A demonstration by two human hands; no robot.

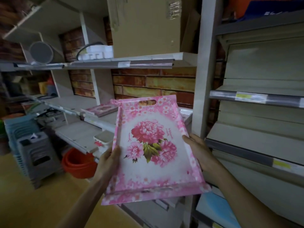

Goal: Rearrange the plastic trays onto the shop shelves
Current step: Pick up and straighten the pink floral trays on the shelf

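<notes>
Both hands hold one pink flowered tray point(153, 152) in front of the shelving, its long axis running away from the person and its printed face tilted up toward the camera. The left hand point(109, 159) clasps the tray's long edge at 9 o'clock, thumb lying over the raised rim and fingers hidden beneath; the right hand point(199, 153) closes on the opposite long edge at 3 o'clock, thumb on top in the same way. The tray's far end, with its cut-out handle slot, points toward 12 o'clock and overlaps the front of the middle shelf point(92, 102) in this view, though whether it touches the shelf cannot be told. On that shelf, at about 10 o'clock from the tray's far end, a second pink tray point(102, 110) lies flat near the front edge. Above, at 12 o'clock, a large cardboard box point(144, 25) stands on the upper shelf point(148, 60), with a white power strip point(97, 52) just beside it at its 9 o'clock. Low at 8 o'clock from the held tray, an orange bucket point(79, 163) sits on the floor, and farther toward 9 o'clock stands a stack of grey plastic stools point(35, 155). At 3 o'clock, a grey shelf unit point(256, 96) with yellow price labels stands.
</notes>
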